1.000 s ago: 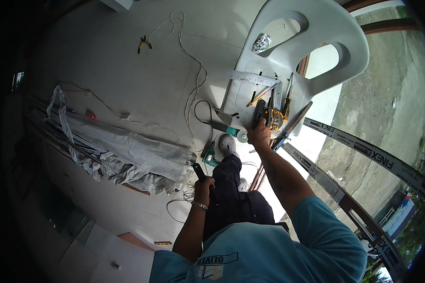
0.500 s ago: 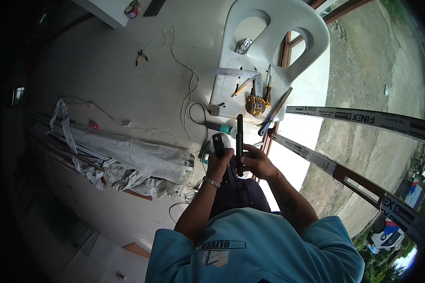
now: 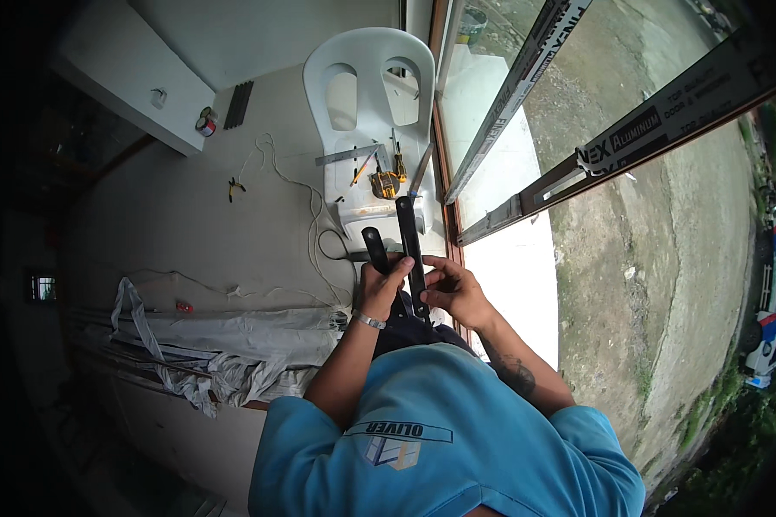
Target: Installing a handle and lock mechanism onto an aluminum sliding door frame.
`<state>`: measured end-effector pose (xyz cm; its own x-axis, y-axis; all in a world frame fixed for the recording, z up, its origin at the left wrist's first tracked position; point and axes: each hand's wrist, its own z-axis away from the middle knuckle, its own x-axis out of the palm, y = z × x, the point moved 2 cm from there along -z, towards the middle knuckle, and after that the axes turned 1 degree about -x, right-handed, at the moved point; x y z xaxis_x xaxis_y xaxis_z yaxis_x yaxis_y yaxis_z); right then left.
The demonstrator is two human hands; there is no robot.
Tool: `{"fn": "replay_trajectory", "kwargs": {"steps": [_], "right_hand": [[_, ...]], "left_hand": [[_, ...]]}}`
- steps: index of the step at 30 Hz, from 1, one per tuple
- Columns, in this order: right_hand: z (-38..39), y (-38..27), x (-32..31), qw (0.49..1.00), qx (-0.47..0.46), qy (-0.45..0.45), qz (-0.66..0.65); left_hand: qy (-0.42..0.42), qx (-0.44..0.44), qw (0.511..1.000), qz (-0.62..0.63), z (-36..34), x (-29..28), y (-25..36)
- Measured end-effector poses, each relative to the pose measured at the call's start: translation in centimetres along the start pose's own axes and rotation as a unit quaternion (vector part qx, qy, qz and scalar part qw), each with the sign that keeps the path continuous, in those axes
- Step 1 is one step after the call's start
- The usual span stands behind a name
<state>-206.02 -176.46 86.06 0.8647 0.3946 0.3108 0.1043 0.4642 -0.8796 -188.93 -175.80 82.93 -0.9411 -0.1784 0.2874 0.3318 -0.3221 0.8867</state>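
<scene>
- Between the two black bars (image 3: 410, 239) we have a narrow gap.
- Leftward, we can pass over floor (image 3: 263, 237), around the white cable (image 3: 320, 202).
- Ahead, a tape measure (image 3: 384, 184) on the chair (image 3: 315, 95) blocks us.
- Rightward, slanting wrapped bars (image 3: 509, 105) obstruct us.

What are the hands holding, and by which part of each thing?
The left hand grips the left bar below its exposed rounded end; the right hand holds the right bar by the half nearer the body.

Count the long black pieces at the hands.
2: the left black piece is in the left hand; the right black piece is beside it, against the right hand. The hands could hide more.
</scene>
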Motion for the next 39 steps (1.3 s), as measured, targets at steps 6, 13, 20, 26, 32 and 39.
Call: {"fn": "replay_trajectory", "kwargs": {"steps": [6, 13, 20, 26, 32, 39], "right_hand": [[5.6, -0.6, -2.0, 0.997, -0.045, -0.006, -0.063], [7.8, 0.1, -2.7, 0.993, -0.091, -0.037, -0.066], [8.1, -0.3, -4.0, 0.989, -0.112, -0.052, -0.080], [9.1, -4.1, -6.0, 0.946, -0.225, 0.230, 0.031], [11.4, -7.6, -11.0, 0.876, -0.281, 0.392, 0.007], [14.6, -4.6, -11.9, 0.814, -0.199, 0.539, 0.084]], "left_hand": [[-0.006, 0.050, 0.997, -0.062, 3.4, 5.0, 1.4], [0.005, 0.076, 0.991, -0.109, 4.6, 7.1, 1.5], [0.004, 0.114, 0.973, -0.203, 4.8, 8.7, 3.2], [-0.106, 0.207, 0.915, -0.330, 3.1, 11.3, 2.9], [-0.097, 0.278, 0.920, -0.260, -5.4, 18.8, 3.0], [-0.128, 0.342, 0.916, -0.169, -14.6, 22.9, -0.4]]}}
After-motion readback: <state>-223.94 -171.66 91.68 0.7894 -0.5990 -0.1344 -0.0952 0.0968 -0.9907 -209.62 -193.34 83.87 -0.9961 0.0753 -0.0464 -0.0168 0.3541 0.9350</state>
